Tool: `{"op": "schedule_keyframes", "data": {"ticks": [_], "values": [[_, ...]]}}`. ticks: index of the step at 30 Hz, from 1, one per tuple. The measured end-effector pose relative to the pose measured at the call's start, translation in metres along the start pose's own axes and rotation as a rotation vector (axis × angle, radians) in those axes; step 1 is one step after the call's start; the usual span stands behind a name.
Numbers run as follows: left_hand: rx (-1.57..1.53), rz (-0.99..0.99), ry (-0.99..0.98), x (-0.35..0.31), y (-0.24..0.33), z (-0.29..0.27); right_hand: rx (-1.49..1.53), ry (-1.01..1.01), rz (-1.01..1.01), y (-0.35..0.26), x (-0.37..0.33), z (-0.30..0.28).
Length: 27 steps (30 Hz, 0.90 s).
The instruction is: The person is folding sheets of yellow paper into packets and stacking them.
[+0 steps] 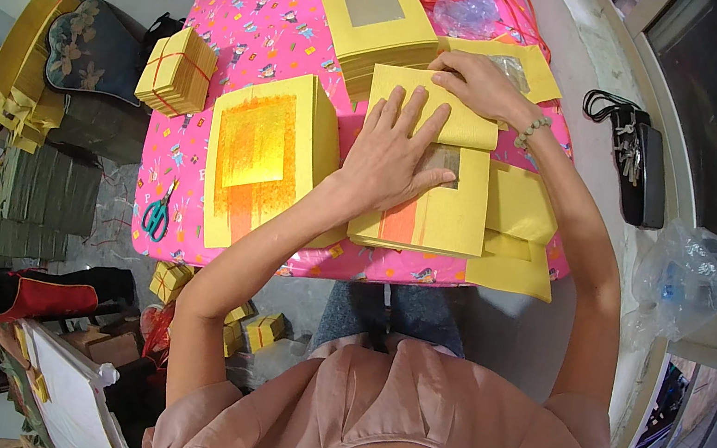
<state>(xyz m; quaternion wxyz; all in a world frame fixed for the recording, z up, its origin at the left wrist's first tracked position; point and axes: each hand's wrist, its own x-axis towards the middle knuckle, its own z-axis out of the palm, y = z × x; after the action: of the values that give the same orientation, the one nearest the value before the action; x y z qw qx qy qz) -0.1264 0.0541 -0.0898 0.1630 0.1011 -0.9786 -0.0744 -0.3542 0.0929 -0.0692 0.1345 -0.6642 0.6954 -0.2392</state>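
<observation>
Two bare hands on one bright yellow paper flap [476, 130], folded or curled across the upper part of a squared yellow paper stack [463, 217] with a silvery square and an orange block, near the table's front edge. Presses down with the left hand [385, 158], fingers and thumb fanned wide, across both flap and stack. Curls the right hand [483, 86] at the flap's upper edge; cannot tell whether pinching the paper or merely steadying it. For a crisp fold, keep the left palm's weight even, match the flap's sides to the stack's sides, and smooth along the bend without dragging the sheets below. Just rightward, loose folded yellow paper [521, 203]. Leftward, partly behind the left forearm, a thick yellow stack with a gold square on orange [234, 148]. Beyond, a tall yellow stack with a grey rectangle [392, 42]. Farther out, a small yellow bundle tied in red [178, 73] and teal-handled scissors [156, 218], all on a glossy pink cartoon-print tablecloth [352, 263].
</observation>
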Motion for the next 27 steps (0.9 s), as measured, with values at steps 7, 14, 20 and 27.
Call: {"op": "schedule_keyframes", "data": {"ticks": [7, 14, 20, 27], "values": [[-0.032, -0.006, -0.018, 0.0, 0.001, 0.004, -0.021, -0.009, 0.026, -0.001, -0.004, 0.001], [-0.028, -0.017, -0.068, -0.003, -0.001, 0.003, -0.153, 0.242, -0.108, -0.027, -0.059, 0.006], [-0.018, -0.01, -0.069, -0.004, -0.002, 0.007, -0.451, 0.041, -0.08, -0.064, -0.129, 0.017], [-0.017, 0.022, -0.039, -0.002, -0.004, 0.009, -0.317, 0.021, -0.057, -0.053, -0.139, 0.03]]}}
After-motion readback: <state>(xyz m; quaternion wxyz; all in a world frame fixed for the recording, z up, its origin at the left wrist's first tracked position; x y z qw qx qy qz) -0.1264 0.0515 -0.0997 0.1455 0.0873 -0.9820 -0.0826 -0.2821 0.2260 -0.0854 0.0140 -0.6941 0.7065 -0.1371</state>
